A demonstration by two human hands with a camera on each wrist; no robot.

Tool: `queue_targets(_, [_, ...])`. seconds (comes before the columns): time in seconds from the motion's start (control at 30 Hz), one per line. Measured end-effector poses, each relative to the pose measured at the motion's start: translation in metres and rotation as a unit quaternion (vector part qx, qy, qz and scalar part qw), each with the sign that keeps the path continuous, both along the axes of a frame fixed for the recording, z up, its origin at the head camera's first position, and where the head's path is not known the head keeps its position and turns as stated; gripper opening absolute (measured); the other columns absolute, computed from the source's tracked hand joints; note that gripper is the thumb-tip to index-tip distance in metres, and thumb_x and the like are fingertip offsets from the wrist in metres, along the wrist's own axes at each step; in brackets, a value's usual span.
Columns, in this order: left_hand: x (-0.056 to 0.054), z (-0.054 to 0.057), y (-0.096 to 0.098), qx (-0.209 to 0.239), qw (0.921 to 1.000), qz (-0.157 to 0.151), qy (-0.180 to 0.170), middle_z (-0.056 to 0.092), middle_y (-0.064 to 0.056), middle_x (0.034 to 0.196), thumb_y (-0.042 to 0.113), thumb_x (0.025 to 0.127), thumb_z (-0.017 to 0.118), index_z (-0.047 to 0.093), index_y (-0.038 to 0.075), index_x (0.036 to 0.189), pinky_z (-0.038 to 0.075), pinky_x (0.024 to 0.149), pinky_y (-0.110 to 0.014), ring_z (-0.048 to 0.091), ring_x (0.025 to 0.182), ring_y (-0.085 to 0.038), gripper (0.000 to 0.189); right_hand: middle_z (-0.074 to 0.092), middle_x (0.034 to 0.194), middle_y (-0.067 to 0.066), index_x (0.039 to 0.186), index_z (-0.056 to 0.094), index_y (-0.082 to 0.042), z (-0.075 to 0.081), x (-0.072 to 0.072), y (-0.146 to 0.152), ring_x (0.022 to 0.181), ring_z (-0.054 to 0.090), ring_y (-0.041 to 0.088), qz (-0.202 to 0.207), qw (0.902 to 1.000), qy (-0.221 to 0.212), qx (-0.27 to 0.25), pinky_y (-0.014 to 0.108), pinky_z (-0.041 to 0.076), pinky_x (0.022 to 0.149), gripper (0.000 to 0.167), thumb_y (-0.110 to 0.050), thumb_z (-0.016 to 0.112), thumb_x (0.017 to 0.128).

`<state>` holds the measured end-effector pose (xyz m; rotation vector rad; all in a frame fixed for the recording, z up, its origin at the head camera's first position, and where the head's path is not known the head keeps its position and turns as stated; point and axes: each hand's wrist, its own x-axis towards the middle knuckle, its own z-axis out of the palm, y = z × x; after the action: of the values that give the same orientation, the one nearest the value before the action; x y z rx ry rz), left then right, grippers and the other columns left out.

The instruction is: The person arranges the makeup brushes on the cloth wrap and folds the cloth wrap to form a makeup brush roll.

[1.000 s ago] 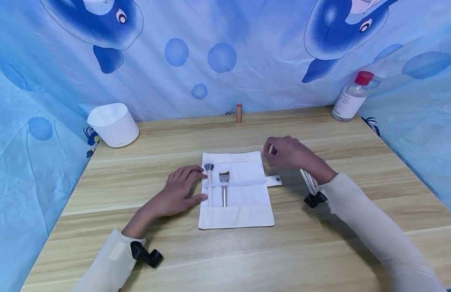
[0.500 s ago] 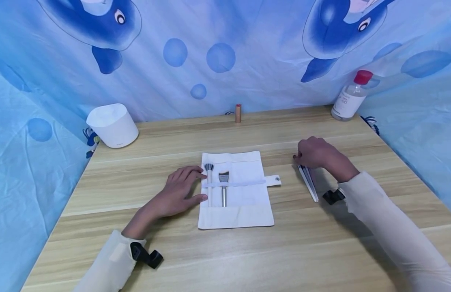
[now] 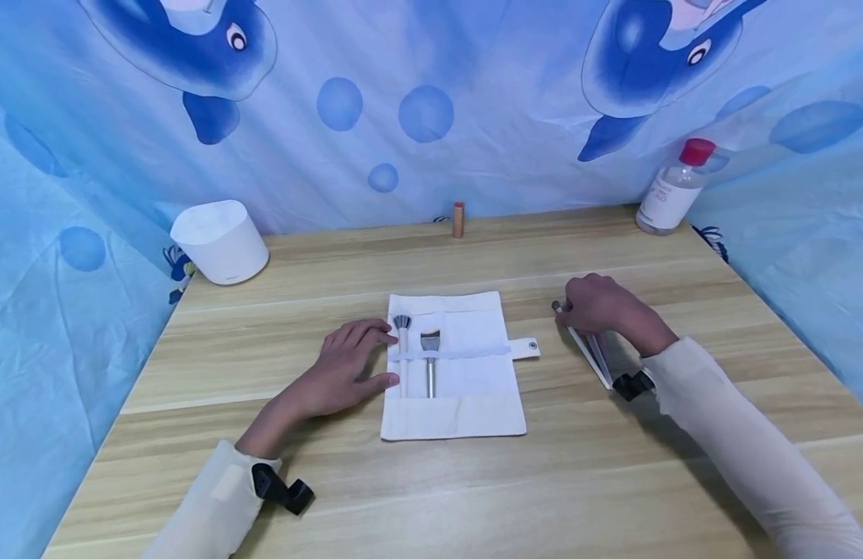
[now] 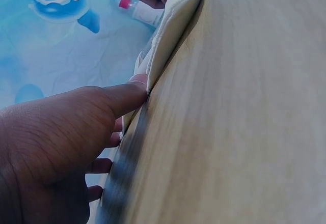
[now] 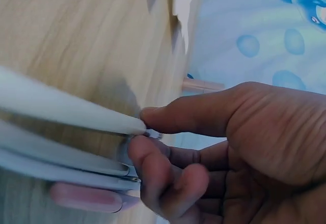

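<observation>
A white fabric brush roll (image 3: 476, 380) lies spread on the table, with a fluffy-headed makeup brush (image 3: 402, 322) and a flat silver-handled makeup brush (image 3: 431, 365) under its elastic band. My left hand (image 3: 342, 369) rests at the roll's left edge, its fingers relaxed; in the left wrist view its thumb (image 4: 125, 99) touches that edge. Right of the roll, my right hand (image 3: 601, 304) pinches a white-handled makeup brush (image 5: 66, 107) near its head between thumb and index finger. Several more pale brush handles (image 5: 61, 150) lie beside it, partly hidden by the fingers.
A pink rounded object (image 5: 84, 197) lies beside the handles. At the table's back stand a white container (image 3: 225, 244), a copper-coloured tube (image 3: 459, 220) and a red-capped clear bottle (image 3: 672, 190). The roll's snap strap (image 3: 525, 348) points right. A blue dolphin curtain (image 3: 431, 171) hangs behind.
My right hand has moved right, from the roll's upper right corner to the brushes, and now pinches one whose dark head shows past the fingers. The left hand has stayed in place.
</observation>
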<state>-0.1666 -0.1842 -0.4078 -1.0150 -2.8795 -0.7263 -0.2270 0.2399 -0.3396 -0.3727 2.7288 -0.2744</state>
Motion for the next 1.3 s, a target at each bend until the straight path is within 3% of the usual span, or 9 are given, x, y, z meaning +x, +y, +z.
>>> queue_targets(0.17, [0.001,-0.001,0.000,0.004,1.0000,-0.002,0.000,0.038,-0.007,0.151,0.046,0.096,0.065,0.053,0.014,0.137,0.019,0.107,-0.059,0.026,0.142,-0.029,0.053,0.048,0.052,-0.001,0.057,0.052,-0.015,0.003,-0.001,0.000,0.046,0.046,0.015,-0.018,0.9992,0.009,-0.035,0.032,0.040,0.052,0.045,-0.029,0.061,0.099])
queue_targets(0.4, [0.000,-0.001,0.000,-0.007,1.0000,-0.001,0.002,0.037,-0.006,0.152,0.049,0.097,0.063,0.052,0.015,0.138,0.019,0.108,-0.057,0.026,0.142,-0.028,0.054,0.067,0.072,0.007,0.090,0.065,-0.007,0.010,-0.008,0.002,0.066,0.062,0.024,-0.043,0.9912,0.026,-0.122,0.035,0.046,0.058,0.024,-0.029,0.059,0.099])
queue_targets(0.67, [-0.001,-0.001,0.000,-0.006,1.0000,-0.002,-0.002,0.036,-0.005,0.152,0.050,0.097,0.062,0.052,0.015,0.138,0.019,0.108,-0.057,0.024,0.143,-0.027,0.055,0.068,0.075,0.006,0.108,0.068,-0.006,0.013,-0.011,0.004,0.065,0.061,0.024,-0.060,0.9766,0.081,-0.190,0.037,0.047,0.058,0.034,-0.038,0.057,0.102])
queue_targets(0.87, [-0.001,0.000,0.000,-0.004,1.0000,-0.002,0.000,0.037,-0.006,0.152,0.049,0.097,0.063,0.052,0.014,0.138,0.019,0.107,-0.058,0.025,0.143,-0.028,0.055,0.066,0.073,0.008,0.104,0.070,-0.012,0.011,-0.013,-0.003,0.069,0.062,0.037,-0.067,0.9563,0.121,-0.258,0.038,0.046,0.057,0.034,-0.044,0.059,0.100])
queue_targets(0.97, [-0.001,0.001,0.000,-0.003,1.0000,-0.001,0.000,0.037,-0.007,0.152,0.049,0.097,0.062,0.052,0.014,0.138,0.019,0.108,-0.058,0.025,0.142,-0.028,0.055,0.066,0.075,0.009,0.104,0.069,-0.014,0.009,-0.013,-0.009,0.067,0.062,0.034,-0.062,0.9435,0.132,-0.298,0.036,0.045,0.056,0.036,-0.048,0.059,0.099])
queue_targets(1.1, [-0.001,0.001,0.000,0.000,1.0000,-0.003,-0.003,0.037,-0.006,0.151,0.049,0.097,0.063,0.052,0.014,0.138,0.019,0.107,-0.058,0.025,0.142,-0.028,0.055,0.067,0.078,0.011,0.107,0.068,-0.013,0.007,-0.012,-0.021,0.069,0.063,0.031,-0.061,0.9233,0.126,-0.358,0.036,0.049,0.057,0.035,-0.047,0.061,0.099])
queue_targets(1.3, [-0.002,-0.001,0.000,0.001,1.0000,-0.004,-0.003,0.036,-0.006,0.151,0.049,0.097,0.062,0.052,0.014,0.138,0.019,0.107,-0.058,0.025,0.141,-0.028,0.055,0.068,0.085,0.015,0.111,0.066,-0.008,0.001,-0.015,-0.040,0.076,0.066,0.036,-0.054,0.8955,0.102,-0.430,0.039,0.056,0.065,0.032,-0.038,0.064,0.099])
